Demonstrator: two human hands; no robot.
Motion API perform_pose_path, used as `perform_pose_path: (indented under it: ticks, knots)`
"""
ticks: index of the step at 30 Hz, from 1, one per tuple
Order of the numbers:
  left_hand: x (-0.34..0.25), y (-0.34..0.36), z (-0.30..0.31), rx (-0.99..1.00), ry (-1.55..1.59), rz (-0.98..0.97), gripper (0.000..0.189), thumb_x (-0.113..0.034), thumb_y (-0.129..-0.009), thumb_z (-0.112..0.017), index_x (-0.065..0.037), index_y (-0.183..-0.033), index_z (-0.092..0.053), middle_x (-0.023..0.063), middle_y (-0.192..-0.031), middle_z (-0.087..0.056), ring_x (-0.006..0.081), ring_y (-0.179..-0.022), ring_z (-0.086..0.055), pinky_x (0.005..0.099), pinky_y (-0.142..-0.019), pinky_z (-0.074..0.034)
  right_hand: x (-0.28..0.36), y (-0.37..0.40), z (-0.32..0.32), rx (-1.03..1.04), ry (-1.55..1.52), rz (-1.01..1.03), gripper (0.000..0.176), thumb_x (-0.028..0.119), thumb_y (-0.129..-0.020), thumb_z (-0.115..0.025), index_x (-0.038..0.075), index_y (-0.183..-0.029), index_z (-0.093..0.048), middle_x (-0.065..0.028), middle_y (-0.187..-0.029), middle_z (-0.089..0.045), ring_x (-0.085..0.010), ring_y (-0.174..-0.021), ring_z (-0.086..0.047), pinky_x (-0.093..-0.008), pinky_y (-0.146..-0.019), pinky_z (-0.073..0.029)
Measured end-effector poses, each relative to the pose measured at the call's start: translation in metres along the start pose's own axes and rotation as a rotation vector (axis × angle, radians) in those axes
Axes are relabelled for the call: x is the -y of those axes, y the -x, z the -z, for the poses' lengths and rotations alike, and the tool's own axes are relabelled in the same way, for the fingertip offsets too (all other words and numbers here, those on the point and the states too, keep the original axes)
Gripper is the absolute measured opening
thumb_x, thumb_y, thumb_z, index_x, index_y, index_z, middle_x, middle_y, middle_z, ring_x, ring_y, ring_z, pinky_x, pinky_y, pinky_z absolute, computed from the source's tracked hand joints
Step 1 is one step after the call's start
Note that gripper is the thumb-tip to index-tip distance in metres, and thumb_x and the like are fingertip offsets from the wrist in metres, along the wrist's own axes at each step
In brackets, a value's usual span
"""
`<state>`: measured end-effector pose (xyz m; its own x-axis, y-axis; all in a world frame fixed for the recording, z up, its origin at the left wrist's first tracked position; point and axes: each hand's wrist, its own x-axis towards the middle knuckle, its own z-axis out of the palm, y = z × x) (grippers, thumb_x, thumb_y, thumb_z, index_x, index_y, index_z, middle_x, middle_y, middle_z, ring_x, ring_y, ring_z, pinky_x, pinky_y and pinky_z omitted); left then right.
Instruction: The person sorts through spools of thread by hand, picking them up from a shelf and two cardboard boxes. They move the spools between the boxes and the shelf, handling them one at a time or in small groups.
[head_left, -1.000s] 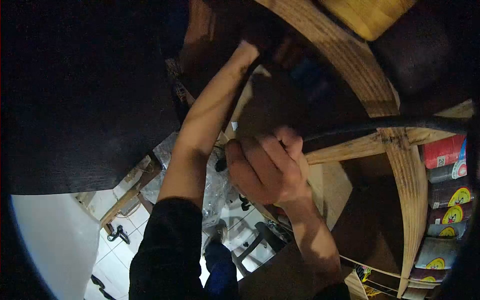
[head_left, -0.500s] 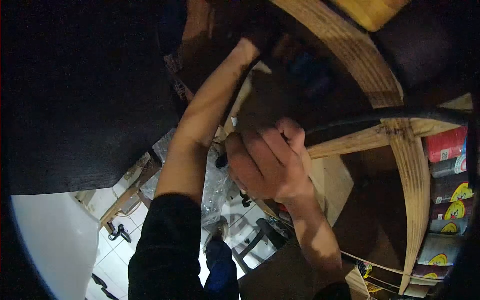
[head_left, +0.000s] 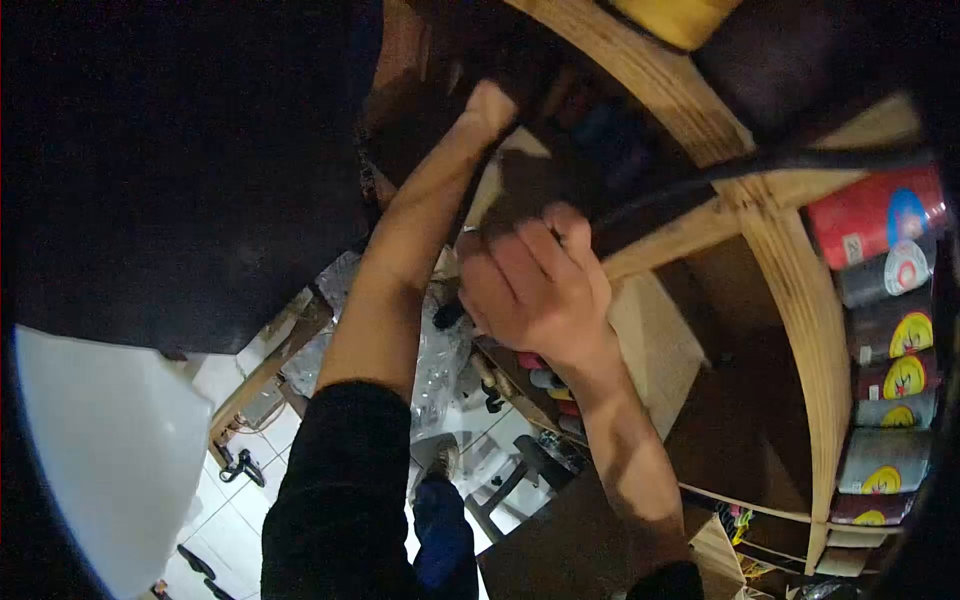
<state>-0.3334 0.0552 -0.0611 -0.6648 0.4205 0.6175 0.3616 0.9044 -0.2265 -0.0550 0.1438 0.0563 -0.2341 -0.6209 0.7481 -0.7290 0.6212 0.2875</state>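
My right hand (head_left: pixel 540 280) is closed in a fist in the middle of the view, with its knuckles towards me. A thick black cable (head_left: pixel 740 170) leaves the fist and runs right, across the wooden frame. My left arm reaches up past it into a dark shelf space. Only the wrist and back of my left hand (head_left: pixel 490 105) catch light; its fingers are lost in shadow. A dark strip, perhaps more of the cable, lies along the inner side of my left forearm.
A light wooden shelf frame (head_left: pixel 790 290) curves down the right. Beyond it are several packs with round labels (head_left: pixel 905 378) and a red pack (head_left: pixel 875 215). A dark panel (head_left: pixel 180 180) fills the left, above a white surface (head_left: pixel 110 440). Clear plastic wrapping (head_left: pixel 435 375) hangs below.
My right hand has shifted slightly up. The cable's right-hand stretch now sits higher and slopes up. The shelf frame and packs have moved a little in view; my left hand stays in the dark space.
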Motion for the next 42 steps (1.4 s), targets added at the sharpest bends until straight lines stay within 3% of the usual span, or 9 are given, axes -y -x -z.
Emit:
perform_pose_path:
  ticks: [8,12,17,27,31,37,38,40,42]
  knots:
    - [-0.024,0.084,0.143,-0.307,1.073,0.942,0.019,-0.011,-0.084,-0.049,0.000,-0.094,-0.061,0.0178,-0.088,-0.064,0.0275,-0.085,-0.063,0.0319,-0.075,-0.047,0.001,-0.005,0.002,0.094,0.114,0.007,0.015,0.021,-0.067,-0.060,0.011,-0.070,-0.049,-0.0009,-0.066,-0.049,-0.0165,-0.071,-0.054,-0.0321,-0.077,-0.042]
    - [-0.077,0.165,0.231,-0.625,1.243,0.895,0.012,-0.003,-0.082,-0.042,0.001,-0.074,-0.050,0.0068,-0.065,-0.051,0.0147,-0.062,-0.048,0.0292,-0.058,-0.039,0.001,-0.004,0.009,0.185,0.090,0.020,0.016,0.023,-0.069,-0.060,0.011,-0.076,-0.051,-0.0038,-0.071,-0.053,-0.0184,-0.078,-0.057,-0.0333,-0.082,-0.042]
    - [-0.151,0.265,0.319,-0.131,1.493,0.974,0.014,0.001,-0.077,-0.039,0.001,-0.072,-0.052,0.0107,-0.064,-0.051,0.0164,-0.060,-0.050,0.0291,-0.057,-0.041,0.010,-0.006,0.035,0.265,-0.204,-0.128,0.013,0.017,-0.072,-0.060,0.008,-0.081,-0.055,-0.0070,-0.074,-0.055,-0.0240,-0.080,-0.058,-0.0354,-0.081,-0.044]
    - [-0.146,0.343,0.524,0.686,1.712,0.348,0.012,-0.005,-0.078,-0.054,-0.005,-0.089,-0.057,0.0096,-0.076,-0.057,0.0187,-0.060,-0.056,0.0287,-0.055,-0.044,0.130,0.102,0.315,0.316,-0.248,-1.217,0.018,0.009,-0.080,-0.056,0.003,-0.096,-0.062,-0.0147,-0.091,-0.064,-0.0292,-0.082,-0.063,-0.0329,-0.075,-0.048]
    - [-0.132,0.346,0.537,0.547,1.711,0.199,0.009,-0.001,-0.077,-0.055,-0.004,-0.086,-0.056,0.0084,-0.078,-0.051,0.0174,-0.060,-0.053,0.0292,-0.057,-0.043,0.230,0.197,0.432,0.474,0.147,-1.673,0.022,0.006,-0.084,-0.052,0.001,-0.104,-0.061,-0.0050,-0.083,-0.065,-0.0122,-0.067,-0.057,-0.0257,-0.062,-0.047]
    - [-0.108,0.300,0.538,0.444,1.683,0.014,0.018,0.003,-0.072,-0.055,-0.003,-0.089,-0.056,0.0069,-0.089,-0.049,0.0170,-0.064,-0.052,0.0273,-0.058,-0.043,0.359,0.335,0.470,0.871,0.230,-1.490,0.022,0.012,-0.085,-0.054,0.007,-0.105,-0.062,-0.0045,-0.085,-0.062,-0.0166,-0.071,-0.057,-0.0317,-0.058,-0.046]
    - [-0.108,0.295,0.539,0.425,1.633,-0.002,0.019,0.003,-0.072,-0.055,-0.003,-0.090,-0.057,0.0075,-0.091,-0.049,0.0174,-0.066,-0.053,0.0274,-0.060,-0.043,0.356,0.364,0.455,0.141,-0.121,-1.827,0.015,0.014,-0.084,-0.055,0.007,-0.095,-0.061,-0.0061,-0.080,-0.060,-0.0170,-0.068,-0.057,-0.0324,-0.054,-0.045]
    - [-0.103,0.288,0.547,0.544,1.600,-0.047,0.022,0.004,-0.071,-0.055,-0.005,-0.091,-0.059,0.0089,-0.099,-0.049,0.0186,-0.072,-0.056,0.0279,-0.063,-0.045,0.307,0.242,0.451,0.216,-0.437,-2.296,0.017,0.021,-0.088,-0.052,0.005,-0.089,-0.059,-0.0020,-0.071,-0.056,-0.0111,-0.054,-0.051,-0.0276,-0.046,-0.039]
    - [-0.110,0.292,0.548,0.565,1.602,-0.037,0.023,0.006,-0.070,-0.055,-0.005,-0.090,-0.059,0.0086,-0.098,-0.049,0.0185,-0.071,-0.056,0.0280,-0.063,-0.045,0.303,0.251,0.440,0.398,-0.399,-2.054,0.024,0.024,-0.088,-0.051,0.002,-0.091,-0.060,-0.0020,-0.066,-0.055,-0.0099,-0.056,-0.051,-0.0262,-0.048,-0.038]
